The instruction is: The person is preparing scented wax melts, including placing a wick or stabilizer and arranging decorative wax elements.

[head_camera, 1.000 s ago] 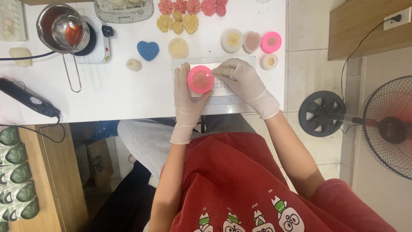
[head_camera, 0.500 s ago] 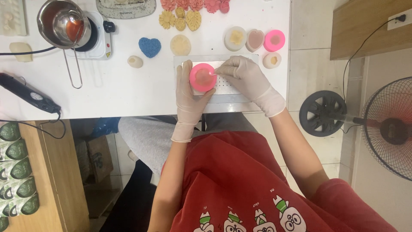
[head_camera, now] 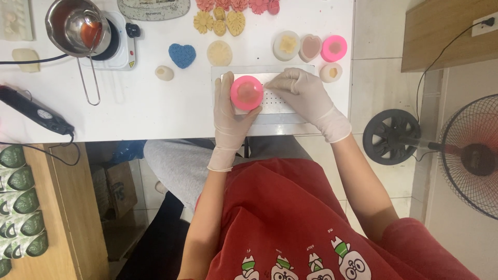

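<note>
Holding one pink mold (head_camera: 247, 93) in our left hand (head_camera: 231, 111), fingers curled around it; right hand (head_camera: 303, 93) rests fingers loosely bent on one metal tray (head_camera: 280, 116) at the tabletop's near edge.

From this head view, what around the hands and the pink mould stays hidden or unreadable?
- Underside of the pink round mould: covered by the mould itself and the left hand.
- Metal plate: middle hidden by both hands.
- Right hand fingers: what they press is covered.
- Grey tray: cut by the top edge.

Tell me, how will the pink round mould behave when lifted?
The pink round mould looks like soft rubber, so it probably flexes. It seems filled, so likely heavier than it looks. The left hand cups it; squeezing might deform it.
</note>
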